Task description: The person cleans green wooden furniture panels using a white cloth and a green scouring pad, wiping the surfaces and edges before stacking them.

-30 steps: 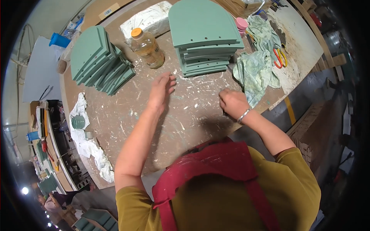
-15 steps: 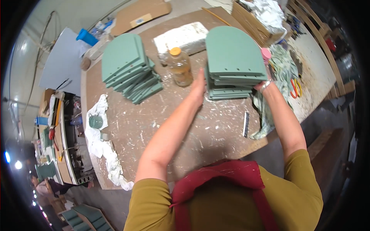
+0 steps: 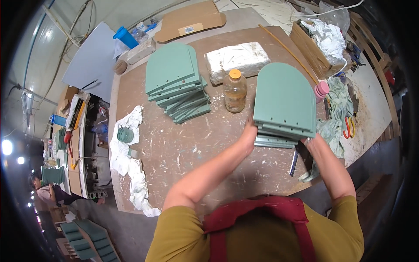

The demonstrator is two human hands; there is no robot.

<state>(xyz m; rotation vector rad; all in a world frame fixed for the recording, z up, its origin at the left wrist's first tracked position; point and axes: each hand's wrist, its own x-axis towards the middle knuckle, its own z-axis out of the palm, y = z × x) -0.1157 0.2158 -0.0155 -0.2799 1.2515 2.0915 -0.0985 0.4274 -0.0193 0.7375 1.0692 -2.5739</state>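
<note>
A stack of green round-topped panels (image 3: 286, 98) with small holes along the straight edge is between my two hands. My left hand (image 3: 249, 134) presses against its left side, with the fingertips partly hidden by the stack. At the right front corner my right hand (image 3: 310, 143) grips the edge, its fingers mostly under the panels. The upper panels overhang some lower ones at the front. Farther left stands a second, fanned stack of green panels (image 3: 172, 70). Between the stacks is a bottle with an orange cap (image 3: 235, 94).
A white wrapped block (image 3: 235, 59) lies behind the bottle. A black strip (image 3: 294, 161), orange-handled scissors (image 3: 349, 126) and a stained cloth (image 3: 334, 131) lie at the right. White cloth (image 3: 135, 174) runs along the left table edge, with a green-filled jar (image 3: 125, 135). A person (image 3: 46, 192) is far left.
The right stack has come toward me and slightly left, relative to the bottle. My left hand, apart from it before, now touches its side. The view has shifted too.
</note>
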